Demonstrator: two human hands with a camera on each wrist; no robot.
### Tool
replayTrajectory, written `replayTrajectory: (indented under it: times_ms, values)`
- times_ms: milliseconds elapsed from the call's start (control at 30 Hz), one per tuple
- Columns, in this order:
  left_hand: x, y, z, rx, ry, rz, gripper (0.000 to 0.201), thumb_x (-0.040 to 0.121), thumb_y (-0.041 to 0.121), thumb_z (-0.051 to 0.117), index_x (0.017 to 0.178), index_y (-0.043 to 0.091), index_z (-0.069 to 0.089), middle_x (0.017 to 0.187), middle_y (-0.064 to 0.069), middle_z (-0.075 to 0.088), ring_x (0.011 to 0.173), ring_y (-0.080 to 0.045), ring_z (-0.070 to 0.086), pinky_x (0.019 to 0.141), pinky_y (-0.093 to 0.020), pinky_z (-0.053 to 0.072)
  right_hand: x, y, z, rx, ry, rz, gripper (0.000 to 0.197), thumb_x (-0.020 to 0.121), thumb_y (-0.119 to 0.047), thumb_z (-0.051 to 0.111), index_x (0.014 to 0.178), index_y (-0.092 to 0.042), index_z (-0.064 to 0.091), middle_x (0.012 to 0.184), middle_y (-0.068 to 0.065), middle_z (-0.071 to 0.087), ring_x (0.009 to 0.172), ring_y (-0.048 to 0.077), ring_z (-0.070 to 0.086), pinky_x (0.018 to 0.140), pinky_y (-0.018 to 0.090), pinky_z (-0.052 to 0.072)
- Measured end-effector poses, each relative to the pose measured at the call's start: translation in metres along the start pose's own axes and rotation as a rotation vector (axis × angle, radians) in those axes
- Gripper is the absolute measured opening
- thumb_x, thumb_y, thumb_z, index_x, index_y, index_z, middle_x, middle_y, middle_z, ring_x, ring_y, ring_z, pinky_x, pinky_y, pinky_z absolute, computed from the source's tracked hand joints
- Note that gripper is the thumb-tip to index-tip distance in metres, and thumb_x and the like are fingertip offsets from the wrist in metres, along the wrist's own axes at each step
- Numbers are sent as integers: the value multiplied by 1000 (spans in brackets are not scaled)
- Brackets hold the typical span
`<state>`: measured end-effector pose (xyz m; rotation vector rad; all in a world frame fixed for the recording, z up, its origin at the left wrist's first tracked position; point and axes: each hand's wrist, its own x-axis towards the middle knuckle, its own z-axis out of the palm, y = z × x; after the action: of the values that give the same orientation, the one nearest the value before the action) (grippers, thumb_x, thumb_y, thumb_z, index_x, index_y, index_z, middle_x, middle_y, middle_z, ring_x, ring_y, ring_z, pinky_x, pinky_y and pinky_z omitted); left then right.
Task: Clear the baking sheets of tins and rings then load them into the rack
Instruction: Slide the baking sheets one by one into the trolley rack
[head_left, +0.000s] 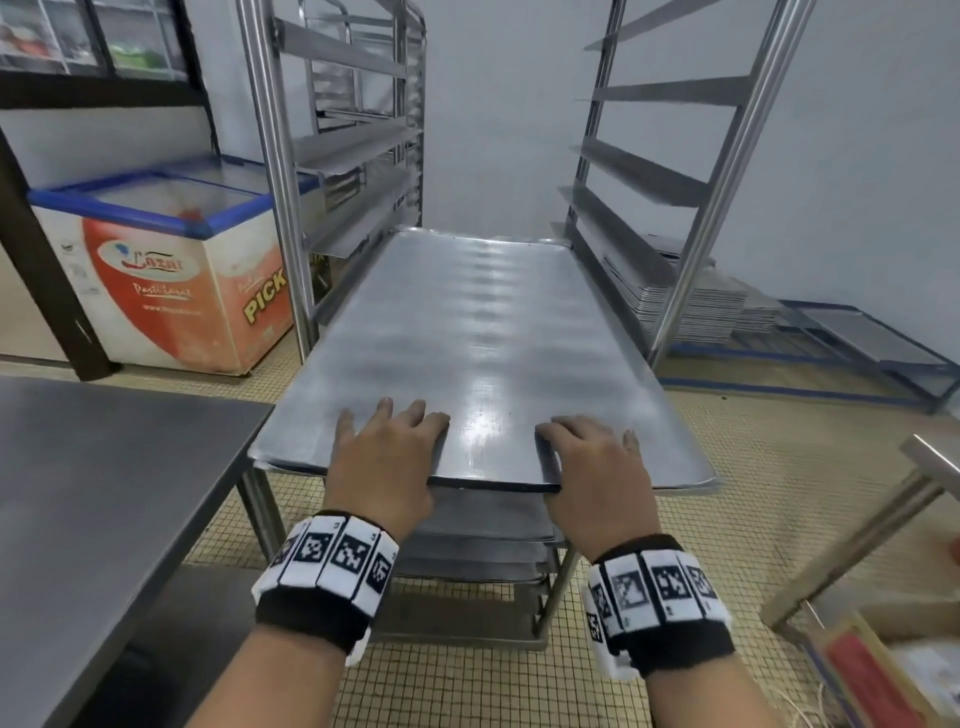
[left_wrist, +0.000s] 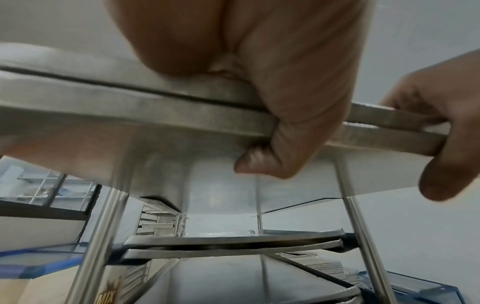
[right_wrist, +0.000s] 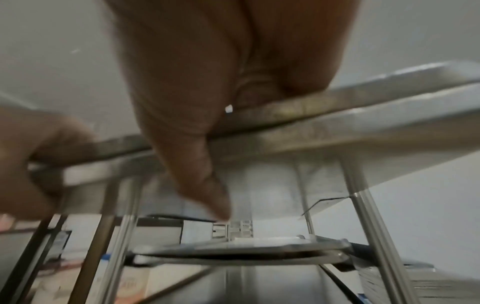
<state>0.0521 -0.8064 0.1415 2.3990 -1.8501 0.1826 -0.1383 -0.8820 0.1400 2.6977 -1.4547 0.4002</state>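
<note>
Your left hand (head_left: 384, 457) and right hand (head_left: 592, 462) each clamp the baking sheets' (head_left: 483, 332) near short edge, fingers on top, thumbs under; long axis runs straight ahead into the rack (head_left: 270, 171), far end already between its rails.

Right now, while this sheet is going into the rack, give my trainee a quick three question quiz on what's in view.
1. True or false: the top baking sheet carries tins and rings.
2. Multiple choice: how do the left hand and right hand hold the sheets? A) both at the near edge, fingers on top, thumbs underneath; B) one on each long side; C) only the left touches them.
3. Fill in: under the sheets being held, the rack already carries more ____.

Key:
1. False; its surface is bare.
2. A; the wrist views show two stacked sheet edges in the grip.
3. Sheets, on lower runners.
</note>
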Motion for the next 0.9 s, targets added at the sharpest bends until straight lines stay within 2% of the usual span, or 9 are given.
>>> replayTrajectory:
  times_ms: [100, 200, 400, 600, 767, 867, 900]
  values:
    - [9, -4, 5, 21, 7, 4, 74, 81, 30, 72, 144, 38, 34, 158, 10, 32, 147, -23, 27, 118, -56, 23, 3, 0, 15, -47, 82, -7, 61, 58, -13, 85, 116, -20, 67, 122, 0, 68, 122, 27, 60, 100, 63, 43]
    - [23, -6, 5, 19, -9, 0, 76, 81, 31, 72, 146, 40, 32, 161, 11, 28, 149, -23, 25, 119, -56, 20, 16, 3, 23, -72, 131, -9, 64, 47, -13, 89, 108, -19, 71, 112, 1, 72, 112, 29, 66, 91, 63, 49]
    - [62, -7, 10, 1, -3, -12, 76, 83, 30, 69, 147, 41, 29, 162, 12, 26, 150, -22, 23, 120, -55, 18, 55, 14, 32, -78, 145, -8, 59, 53, -12, 86, 111, -16, 70, 113, 2, 72, 113, 30, 66, 92, 64, 49]
    - [111, -13, 15, -9, -8, -18, 76, 84, 27, 68, 147, 41, 29, 163, 11, 24, 151, -24, 21, 121, -56, 18, 103, 24, 39, -80, 105, -30, 66, 47, -13, 88, 111, -16, 70, 114, 2, 72, 114, 31, 66, 91, 65, 49]
    - [153, -18, 18, -3, -25, -19, 76, 83, 29, 69, 146, 42, 29, 163, 11, 23, 151, -23, 21, 121, -56, 18, 142, 32, 44, -72, 105, -10, 53, 60, -13, 85, 110, -18, 70, 115, 2, 71, 116, 30, 65, 94, 64, 47]
    - [173, -20, 19, 20, -29, -15, 71, 82, 29, 66, 143, 41, 32, 160, 11, 28, 148, -23, 27, 118, -55, 22, 163, 36, 46, -58, 59, -21, 52, 66, -11, 78, 116, -17, 66, 120, 2, 67, 126, 31, 57, 102, 64, 38]
    - [178, -21, 20, 29, -35, -16, 70, 81, 29, 65, 142, 40, 33, 159, 12, 29, 146, -23, 28, 118, -55, 23, 169, 37, 48, -57, 63, -26, 52, 65, -12, 78, 115, -17, 66, 119, 2, 67, 125, 31, 57, 101, 64, 38]
